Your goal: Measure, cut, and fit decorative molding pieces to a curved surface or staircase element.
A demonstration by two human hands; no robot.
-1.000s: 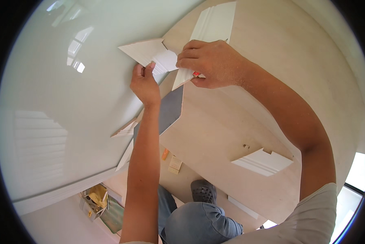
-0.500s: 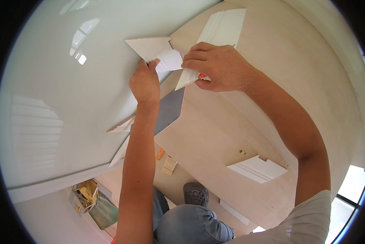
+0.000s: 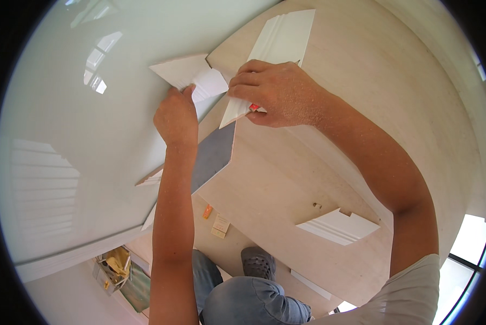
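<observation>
My left hand is closed on a short white moulding piece, thumb on its grooved face. The piece has angled ends and lies against the glossy white panel. My right hand grips a longer white moulding strip, its fingers over the face and its thumb at the near edge. A small red thing shows between that thumb and the fingers; its kind is hidden. The strip's pointed near end is close to the short piece. Below lies a dark grey angled board. Dust covers my right wrist.
A notched white moulding offcut lies on the beige board at right. Near my shoe are a pale yellow packet and a small orange thing. An open box of items stands at lower left.
The view has shifted slightly, so hands and nearby pieces appear farther left. Both hands keep their hold, with little visible movement between the two moulding pieces.
</observation>
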